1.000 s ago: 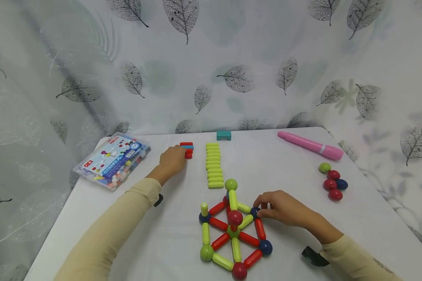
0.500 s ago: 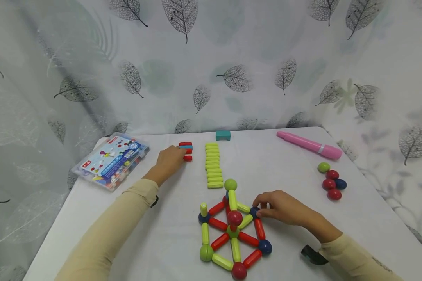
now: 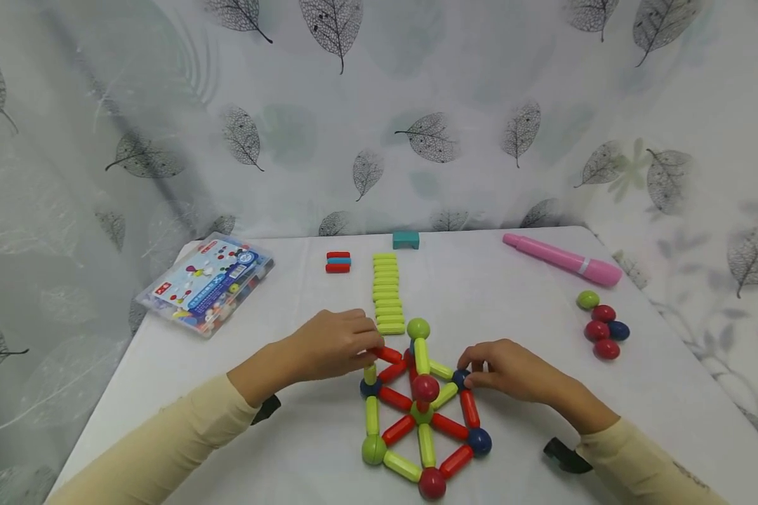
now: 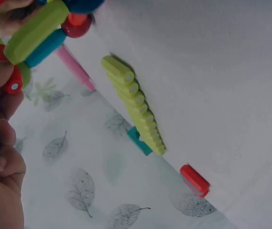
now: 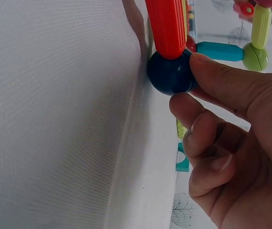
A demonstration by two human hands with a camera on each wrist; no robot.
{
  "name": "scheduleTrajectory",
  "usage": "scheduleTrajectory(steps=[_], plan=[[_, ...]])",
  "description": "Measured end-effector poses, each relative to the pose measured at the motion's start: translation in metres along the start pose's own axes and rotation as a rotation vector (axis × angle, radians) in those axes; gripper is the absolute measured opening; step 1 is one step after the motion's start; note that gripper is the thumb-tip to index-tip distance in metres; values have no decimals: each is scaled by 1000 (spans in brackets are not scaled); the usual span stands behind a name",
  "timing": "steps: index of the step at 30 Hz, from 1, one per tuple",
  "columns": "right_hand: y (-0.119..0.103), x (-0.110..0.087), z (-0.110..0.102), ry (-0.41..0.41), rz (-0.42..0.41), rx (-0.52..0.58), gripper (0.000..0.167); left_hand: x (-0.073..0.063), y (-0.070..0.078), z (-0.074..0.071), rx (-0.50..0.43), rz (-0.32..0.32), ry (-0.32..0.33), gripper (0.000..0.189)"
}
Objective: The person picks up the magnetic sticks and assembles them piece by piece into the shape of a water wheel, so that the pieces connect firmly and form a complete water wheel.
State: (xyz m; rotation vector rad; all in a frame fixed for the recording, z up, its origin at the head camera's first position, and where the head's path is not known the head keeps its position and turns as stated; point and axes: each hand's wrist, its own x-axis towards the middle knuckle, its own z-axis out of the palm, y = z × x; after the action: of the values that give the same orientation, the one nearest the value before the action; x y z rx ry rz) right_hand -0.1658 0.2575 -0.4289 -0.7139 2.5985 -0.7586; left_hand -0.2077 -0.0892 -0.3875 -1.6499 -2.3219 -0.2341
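Observation:
A structure of magnetic rods and balls stands on the table, with a lime centre ball (image 3: 422, 412) inside a ring of red and lime rods. My left hand (image 3: 331, 345) pinches a red rod (image 3: 388, 354) above the ring's far left side, near an upright lime rod (image 3: 370, 374). In the left wrist view the red rod's end (image 4: 15, 86) shows a round silver spot. My right hand (image 3: 512, 372) pinches a dark blue ball (image 5: 171, 72) at the ring's right corner, between thumb and index finger. A red rod (image 5: 166, 26) joins that ball.
A column of lime rods (image 3: 387, 291) lies behind the structure. Two red rods and a blue rod (image 3: 338, 261) lie further left, near a teal block (image 3: 406, 240). A clear box of parts (image 3: 205, 284) stands at left. Several balls (image 3: 596, 330) and a pink marker (image 3: 562, 259) lie at right.
My left hand has taken a red rod from the small stack at the back and carried it forward and right to the structure. My right hand stays on the dark blue ball.

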Motion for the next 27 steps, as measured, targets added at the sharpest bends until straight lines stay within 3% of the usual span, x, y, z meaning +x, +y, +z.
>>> scheduleTrajectory(steps=[4,8,17,27], plan=[[-1,0,0,-7,2,10,19,-3,12,-1,-51,75,11,23],[-2,0,0,-4,0,9,19,-4,16,1,-112,102,45,24],[-2,-1,-1,-3,0,15,19,-5,18,4,-195,87,83,24],[1,-9,-10,21,15,-2,31,-8,21,9,-185,69,164,29]])
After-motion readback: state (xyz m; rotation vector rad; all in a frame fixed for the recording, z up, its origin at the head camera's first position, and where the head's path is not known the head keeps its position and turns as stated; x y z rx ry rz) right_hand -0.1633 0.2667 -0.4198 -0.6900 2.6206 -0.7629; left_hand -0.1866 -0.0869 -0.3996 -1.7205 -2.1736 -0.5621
